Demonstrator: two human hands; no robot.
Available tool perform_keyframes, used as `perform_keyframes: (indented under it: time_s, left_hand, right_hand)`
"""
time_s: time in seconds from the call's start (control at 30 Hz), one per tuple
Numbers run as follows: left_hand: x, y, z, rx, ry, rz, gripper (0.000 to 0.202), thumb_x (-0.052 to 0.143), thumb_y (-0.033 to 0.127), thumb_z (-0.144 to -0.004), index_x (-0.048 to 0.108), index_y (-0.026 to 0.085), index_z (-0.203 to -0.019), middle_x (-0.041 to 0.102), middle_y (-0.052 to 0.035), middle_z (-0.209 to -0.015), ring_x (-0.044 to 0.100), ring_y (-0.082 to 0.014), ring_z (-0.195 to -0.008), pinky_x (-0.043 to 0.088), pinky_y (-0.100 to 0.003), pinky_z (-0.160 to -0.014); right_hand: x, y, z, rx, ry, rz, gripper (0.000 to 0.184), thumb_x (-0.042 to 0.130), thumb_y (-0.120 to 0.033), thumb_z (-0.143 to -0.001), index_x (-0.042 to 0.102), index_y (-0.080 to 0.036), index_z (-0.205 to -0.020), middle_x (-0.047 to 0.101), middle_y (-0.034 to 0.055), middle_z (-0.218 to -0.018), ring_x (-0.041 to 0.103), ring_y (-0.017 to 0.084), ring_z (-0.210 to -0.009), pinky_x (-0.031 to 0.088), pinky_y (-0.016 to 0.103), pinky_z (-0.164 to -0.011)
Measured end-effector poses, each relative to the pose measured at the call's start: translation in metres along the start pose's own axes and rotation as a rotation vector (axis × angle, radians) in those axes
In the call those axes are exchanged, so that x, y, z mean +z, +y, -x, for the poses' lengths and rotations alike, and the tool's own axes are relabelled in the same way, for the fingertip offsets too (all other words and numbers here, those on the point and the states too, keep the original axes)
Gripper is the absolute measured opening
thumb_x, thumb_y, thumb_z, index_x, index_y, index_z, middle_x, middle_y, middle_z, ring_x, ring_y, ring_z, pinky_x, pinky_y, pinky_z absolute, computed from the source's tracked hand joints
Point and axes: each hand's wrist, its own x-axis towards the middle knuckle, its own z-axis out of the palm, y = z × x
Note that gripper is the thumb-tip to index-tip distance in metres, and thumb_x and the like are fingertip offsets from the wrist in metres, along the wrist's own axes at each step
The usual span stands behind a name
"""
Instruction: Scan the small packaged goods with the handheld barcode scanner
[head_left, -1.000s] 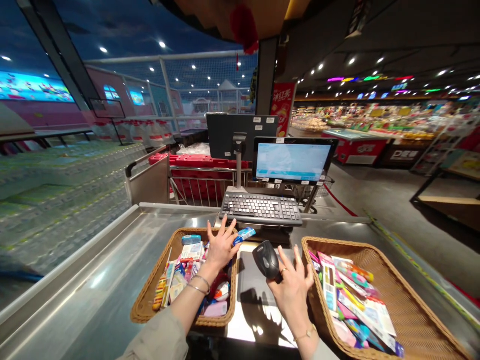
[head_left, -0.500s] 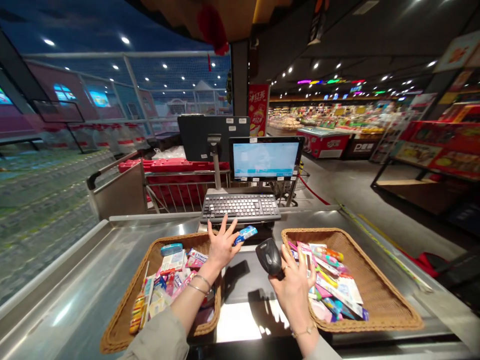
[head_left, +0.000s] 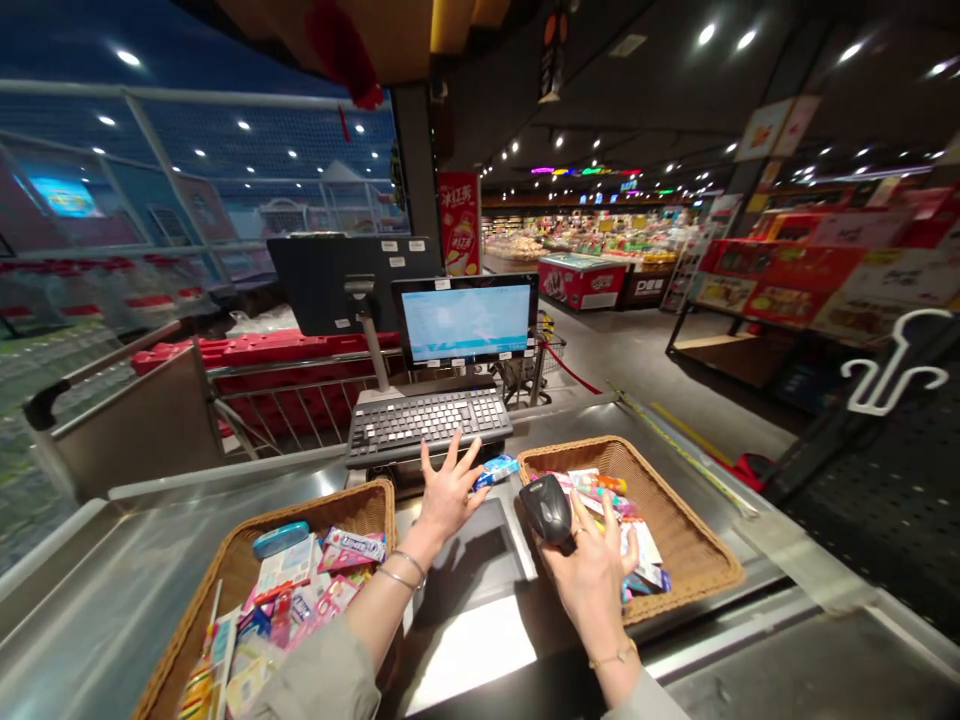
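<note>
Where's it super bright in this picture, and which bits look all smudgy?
Head view: a glaring white patch on the counter, between the left basket and right basket; head view: a smeary red shelf display at the right and bottles at the far left, while the scanner and keyboard look clearer; head view: pale screen, its small writing too fuzzy to read.

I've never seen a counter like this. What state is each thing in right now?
Left hand: fingers spread, gripping the blue packet
Blue packet: held, contents unseen
Right hand: around the scanner
Scanner: held off the counter
Left basket: open-topped, holding many packets
Right basket: open-topped, partly filled
Screen: lit
Keyboard: keys facing up
Ceiling light: on
</note>
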Motion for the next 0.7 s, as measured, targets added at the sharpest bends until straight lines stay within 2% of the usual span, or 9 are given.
perform_keyframes:
  time_s: [0.2, 0.33, 0.5, 0.7]
  left_hand:
    - [0.016, 0.016, -0.016, 0.069, -0.005, 0.04, 0.021, 0.061, 0.039, -0.086, 0.069, 0.028, -0.102, 0.054, -0.0061, -0.141, 0.032, -0.0336, -0.142, -0.008, -0.072, -0.111]
    - [0.026, 0.023, -0.023, 0.121, -0.013, 0.062, 0.022, 0.061, 0.038, -0.086, 0.068, 0.029, -0.105, 0.054, -0.0068, -0.141, 0.031, -0.0336, -0.142, -0.008, -0.073, -0.11]
    - [0.039, 0.029, -0.029, 0.184, -0.024, 0.091, 0.02, 0.064, 0.037, -0.085, 0.069, 0.029, -0.102, 0.053, -0.0069, -0.142, 0.031, -0.0334, -0.142, -0.01, -0.072, -0.11]
    - [0.05, 0.042, -0.035, 0.238, -0.07, 0.122, 0.021, 0.064, 0.038, -0.084, 0.069, 0.03, -0.104, 0.054, -0.0053, -0.142, 0.029, -0.0325, -0.143, -0.01, -0.072, -0.11]
  right_hand:
    - [-0.01, 0.017, -0.003, 0.07, 0.061, 0.025, 0.034, 0.053, -0.044, -0.083, 0.069, -0.022, -0.104, 0.064, 0.0076, -0.125, 0.03, 0.034, -0.137, 0.015, 0.058, -0.107]
    - [-0.013, 0.026, -0.003, 0.096, 0.092, 0.042, 0.035, 0.049, -0.041, -0.084, 0.068, -0.023, -0.107, 0.065, 0.0071, -0.124, 0.031, 0.032, -0.137, 0.014, 0.057, -0.108]
    - [-0.015, 0.039, -0.003, 0.17, 0.081, 0.061, 0.035, 0.047, -0.04, -0.084, 0.068, -0.021, -0.105, 0.065, 0.0089, -0.123, 0.03, 0.032, -0.137, 0.012, 0.057, -0.107]
    - [-0.022, 0.055, -0.007, 0.225, 0.068, 0.069, 0.042, 0.048, -0.043, -0.082, 0.067, -0.019, -0.111, 0.063, 0.0112, -0.127, 0.029, 0.034, -0.138, 0.012, 0.057, -0.107]
